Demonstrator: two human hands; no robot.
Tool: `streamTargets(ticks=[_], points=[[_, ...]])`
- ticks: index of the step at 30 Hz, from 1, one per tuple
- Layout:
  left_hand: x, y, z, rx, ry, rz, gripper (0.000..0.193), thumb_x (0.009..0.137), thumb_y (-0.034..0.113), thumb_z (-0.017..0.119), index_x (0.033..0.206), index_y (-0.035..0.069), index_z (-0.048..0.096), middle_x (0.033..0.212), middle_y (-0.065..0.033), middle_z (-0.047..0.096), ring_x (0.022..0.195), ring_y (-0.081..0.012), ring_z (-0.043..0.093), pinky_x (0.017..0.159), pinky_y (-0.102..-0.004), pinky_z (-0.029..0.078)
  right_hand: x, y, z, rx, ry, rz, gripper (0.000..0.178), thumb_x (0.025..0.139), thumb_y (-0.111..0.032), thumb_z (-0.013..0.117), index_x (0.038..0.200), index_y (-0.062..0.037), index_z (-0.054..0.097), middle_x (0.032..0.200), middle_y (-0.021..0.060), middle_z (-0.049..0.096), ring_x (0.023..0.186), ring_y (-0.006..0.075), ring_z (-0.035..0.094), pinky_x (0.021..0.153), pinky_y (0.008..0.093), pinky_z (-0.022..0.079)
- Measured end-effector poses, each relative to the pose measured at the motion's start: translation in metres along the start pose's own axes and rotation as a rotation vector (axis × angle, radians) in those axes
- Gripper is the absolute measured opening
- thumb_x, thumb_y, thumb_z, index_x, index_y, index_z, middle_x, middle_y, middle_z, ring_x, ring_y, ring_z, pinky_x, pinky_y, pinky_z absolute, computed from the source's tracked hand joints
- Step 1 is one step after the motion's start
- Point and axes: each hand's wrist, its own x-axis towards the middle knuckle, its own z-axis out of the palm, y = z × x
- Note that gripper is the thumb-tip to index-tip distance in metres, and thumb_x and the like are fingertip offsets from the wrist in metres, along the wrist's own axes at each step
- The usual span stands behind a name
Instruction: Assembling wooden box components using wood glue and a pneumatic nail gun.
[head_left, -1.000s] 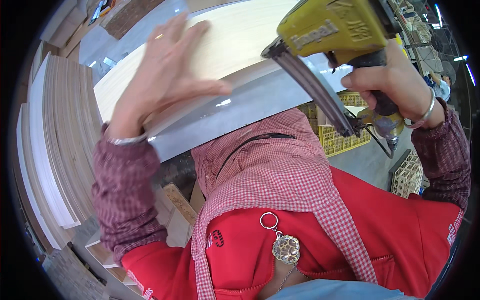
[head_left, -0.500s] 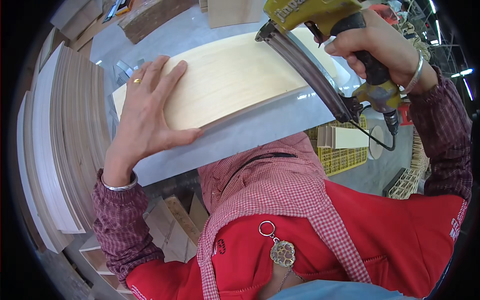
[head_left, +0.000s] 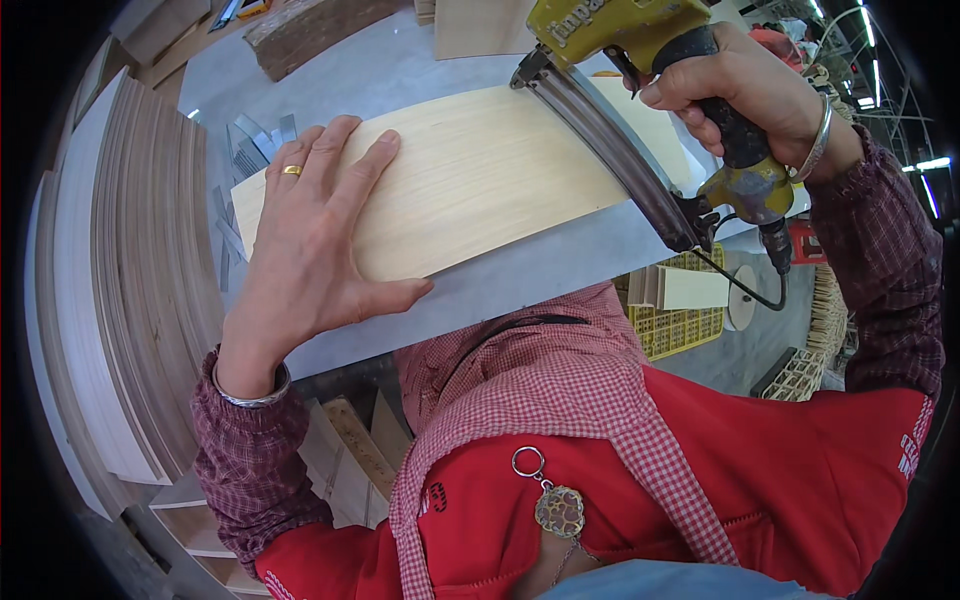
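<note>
A pale, thin wooden panel (head_left: 480, 180) lies on the grey tabletop in front of me. My left hand (head_left: 315, 230) rests on its left end with fingers spread, the thumb stretched out along the near edge. In my right hand (head_left: 735, 90) is a yellow-green nail gun (head_left: 625, 35), my fingers wrapped round its black grip. Its nose is over the panel's far edge, and its long magazine slants across the right part of the panel toward me. Whether the nose touches the wood I cannot tell. More pale wood (head_left: 645, 125) shows beyond the magazine.
Curved wooden boards (head_left: 150, 270) stand stacked at the left. Grey metal strips (head_left: 262, 140) lie beside my left hand. At the back sits a rough wooden block (head_left: 318, 35). A black hose (head_left: 750, 290) hangs from the gun. Below right is a yellow crate (head_left: 675, 335) with wood pieces.
My left hand has shifted a little right and toward me on the panel. The metal strips beside it show more. The nail gun, still in my right hand, has moved slightly left.
</note>
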Motion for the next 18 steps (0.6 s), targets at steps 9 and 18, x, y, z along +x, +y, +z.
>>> streamTargets(ticks=[9,18], points=[[-0.001,-0.0004,0.0028,0.012,0.012,0.001,0.104,0.041,0.029,0.085,0.137,0.02,0.045,0.142,-0.0093,0.037,0.13,-0.0352,0.033,0.111,-0.0509,0.023,0.0022,0.0012,0.0021,-0.017,0.005,0.008,0.019,0.076,-0.012,0.065,0.081,0.005,0.057,0.049,0.0007,0.051,0.033,0.0067,0.042,0.034,0.0166,0.034],[0.0008,-0.0032,0.0061,0.013,0.019,0.017,0.104,0.042,0.031,0.085,0.137,0.02,0.044,0.141,-0.0099,0.037,0.13,-0.0349,0.033,0.111,-0.0502,0.025,0.0002,0.0002,0.0045,-0.007,0.043,0.054,0.021,0.075,-0.01,0.065,0.087,0.0054,0.056,0.049,0.0001,0.05,0.033,0.0063,0.041,0.034,0.016,0.034]])
